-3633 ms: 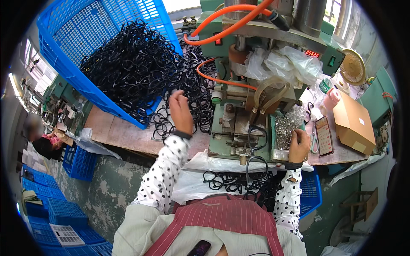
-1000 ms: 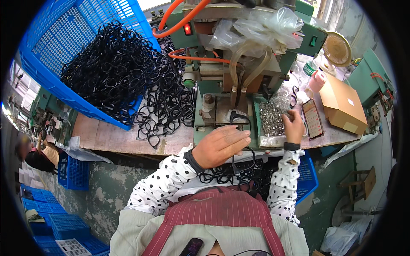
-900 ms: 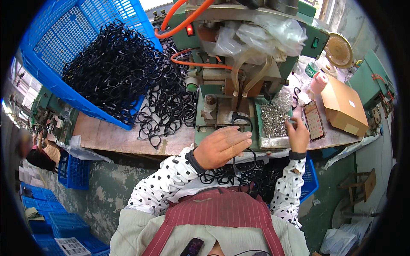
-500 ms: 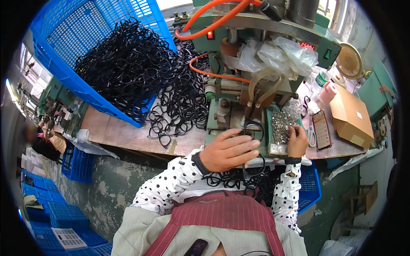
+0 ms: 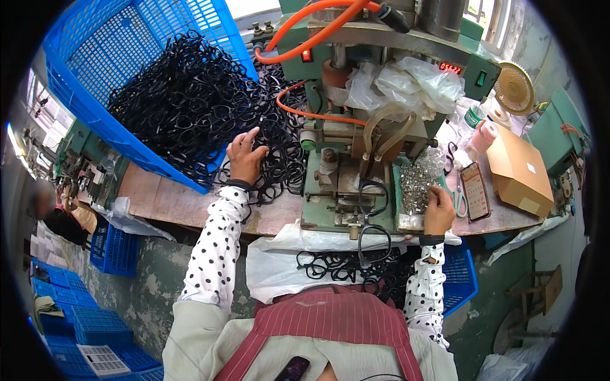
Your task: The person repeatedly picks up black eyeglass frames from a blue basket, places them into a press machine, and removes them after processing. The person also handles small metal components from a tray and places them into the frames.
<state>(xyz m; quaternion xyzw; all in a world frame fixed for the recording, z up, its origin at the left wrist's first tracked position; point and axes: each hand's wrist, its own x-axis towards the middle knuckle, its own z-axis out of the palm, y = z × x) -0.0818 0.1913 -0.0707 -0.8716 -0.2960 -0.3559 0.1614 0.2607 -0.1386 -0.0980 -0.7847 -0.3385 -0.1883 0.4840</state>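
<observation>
Pretty bright, even daylight overall, coming from the far side: the window (image 5: 481, 11) at the far right is blown out white. Shadows are soft; under the tabletop (image 5: 166, 204) it goes noticeably dimmer. Slight glare on the plastic bag (image 5: 406, 86) and on the crate (image 5: 121, 57) wall. Heavy fisheye: straight edges bow near the rim, and the corners are black. Centre is sharp; the left edge goes soft and smeary.

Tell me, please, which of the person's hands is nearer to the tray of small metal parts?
The right hand: it rests at the tray of small metal parts, on its right edge. The left hand is far off to the left, on the pile of black frames.
</observation>
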